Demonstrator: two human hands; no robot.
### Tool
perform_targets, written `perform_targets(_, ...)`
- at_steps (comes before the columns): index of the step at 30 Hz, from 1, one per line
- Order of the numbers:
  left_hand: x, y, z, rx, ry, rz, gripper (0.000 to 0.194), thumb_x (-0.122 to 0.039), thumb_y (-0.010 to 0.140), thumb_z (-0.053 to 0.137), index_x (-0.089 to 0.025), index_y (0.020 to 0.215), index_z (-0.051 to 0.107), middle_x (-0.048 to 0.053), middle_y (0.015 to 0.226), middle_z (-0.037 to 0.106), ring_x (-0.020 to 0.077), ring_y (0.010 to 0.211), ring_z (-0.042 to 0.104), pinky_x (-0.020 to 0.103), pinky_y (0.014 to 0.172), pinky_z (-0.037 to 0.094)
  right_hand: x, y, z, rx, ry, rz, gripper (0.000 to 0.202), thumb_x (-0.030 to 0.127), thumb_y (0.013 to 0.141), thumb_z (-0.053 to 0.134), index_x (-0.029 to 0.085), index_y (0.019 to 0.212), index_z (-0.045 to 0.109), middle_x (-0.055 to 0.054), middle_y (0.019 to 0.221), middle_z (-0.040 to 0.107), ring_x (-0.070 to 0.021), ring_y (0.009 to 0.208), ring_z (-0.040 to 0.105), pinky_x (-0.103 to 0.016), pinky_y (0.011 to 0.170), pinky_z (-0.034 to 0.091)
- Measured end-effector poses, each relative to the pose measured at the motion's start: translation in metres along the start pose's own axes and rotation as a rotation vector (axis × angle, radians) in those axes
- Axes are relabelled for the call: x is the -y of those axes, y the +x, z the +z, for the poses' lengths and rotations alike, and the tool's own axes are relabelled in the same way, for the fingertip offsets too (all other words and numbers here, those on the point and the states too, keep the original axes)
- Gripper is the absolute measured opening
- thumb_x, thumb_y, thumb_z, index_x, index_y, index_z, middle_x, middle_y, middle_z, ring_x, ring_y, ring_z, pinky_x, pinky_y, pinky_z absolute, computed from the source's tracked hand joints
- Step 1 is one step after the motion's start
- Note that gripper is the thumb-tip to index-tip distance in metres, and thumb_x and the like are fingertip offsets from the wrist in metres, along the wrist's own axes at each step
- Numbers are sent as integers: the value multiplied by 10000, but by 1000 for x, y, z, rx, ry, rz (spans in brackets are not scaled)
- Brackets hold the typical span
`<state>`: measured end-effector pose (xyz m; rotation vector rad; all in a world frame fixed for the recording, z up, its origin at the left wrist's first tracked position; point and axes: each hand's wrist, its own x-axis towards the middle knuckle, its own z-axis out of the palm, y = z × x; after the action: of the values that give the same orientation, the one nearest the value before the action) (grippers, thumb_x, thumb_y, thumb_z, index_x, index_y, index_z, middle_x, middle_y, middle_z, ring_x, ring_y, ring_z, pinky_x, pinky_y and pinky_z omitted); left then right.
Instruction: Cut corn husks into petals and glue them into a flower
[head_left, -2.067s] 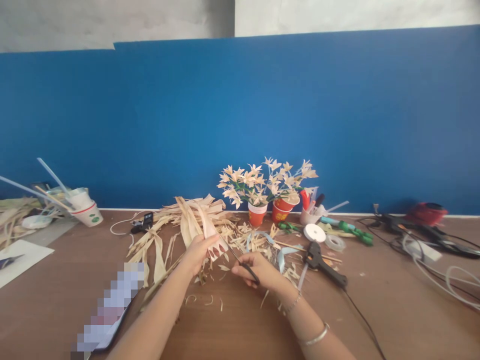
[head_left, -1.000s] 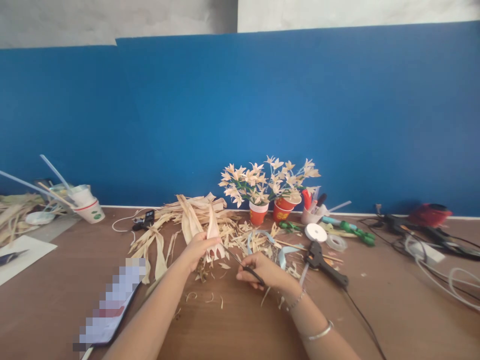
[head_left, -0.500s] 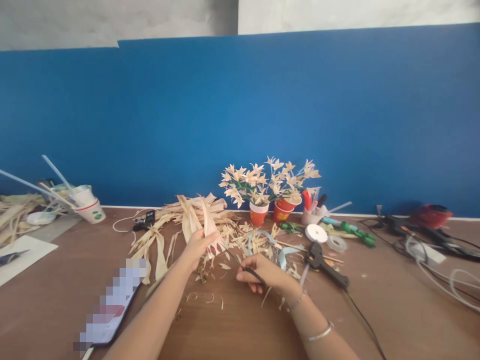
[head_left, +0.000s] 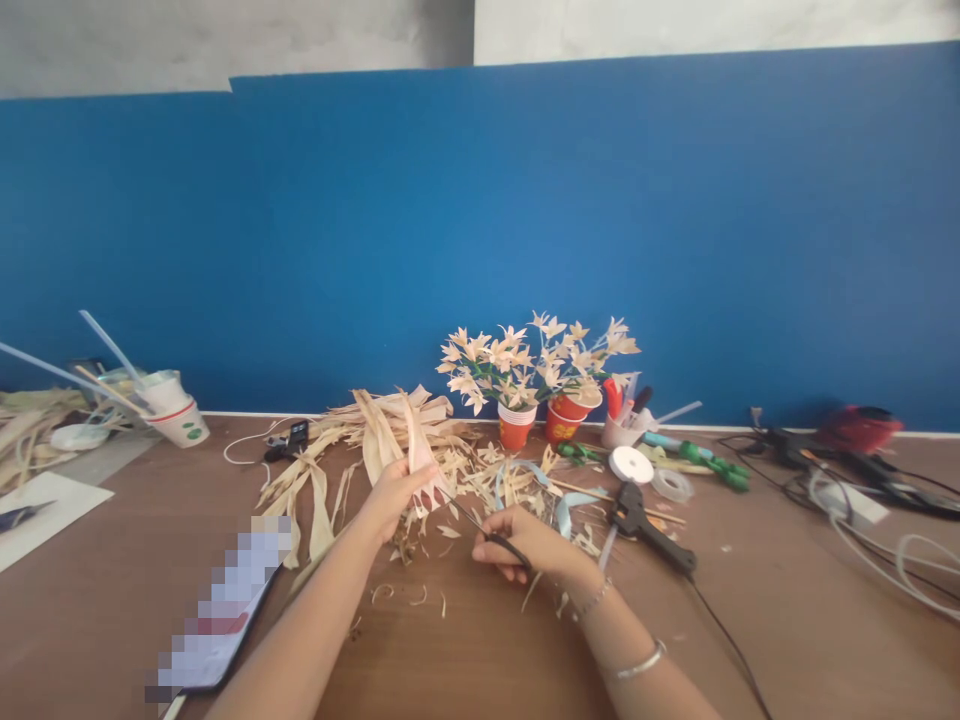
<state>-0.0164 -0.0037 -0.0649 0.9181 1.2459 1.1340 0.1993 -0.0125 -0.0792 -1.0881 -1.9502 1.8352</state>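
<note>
Between the thumb and fingers of my left hand [head_left: 395,500] is a pale pinkish corn husk [head_left: 423,462], its lower edge cut into pointed strips. My right hand [head_left: 517,545] is closed round the dark handles of scissors [head_left: 501,545]. Their thin blades point up and left, toward the cut edge of the husk; whether they touch it I cannot tell. Small husk scraps [head_left: 448,532] lie on the table below and beside both hands. Behind my left hand spreads a heap of dry husks [head_left: 337,430].
Husk flowers [head_left: 517,365] stand in red paper cups [head_left: 514,432] at the back. To the right lie a glue gun [head_left: 649,530] with its cord, a white spool [head_left: 631,464] and clear tape [head_left: 673,486]. A phone [head_left: 225,610] rests at left, near a white cup [head_left: 180,422].
Almost nothing differs. Both hands keep their places with the husk and the scissors, and the whole view has shifted very slightly.
</note>
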Motion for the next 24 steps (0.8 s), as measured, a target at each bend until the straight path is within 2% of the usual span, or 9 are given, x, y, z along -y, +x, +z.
perform_targets(24, -3, -1, 2, -1, -59, 0, 298, -310, 623, 765, -114, 793, 618, 45, 629, 672, 143, 531, 614, 212, 458, 431, -4, 2, -1, -12, -2, -44, 371, 501, 699, 672, 146, 651, 579, 79, 396, 461, -40, 317, 383, -137, 315, 282)
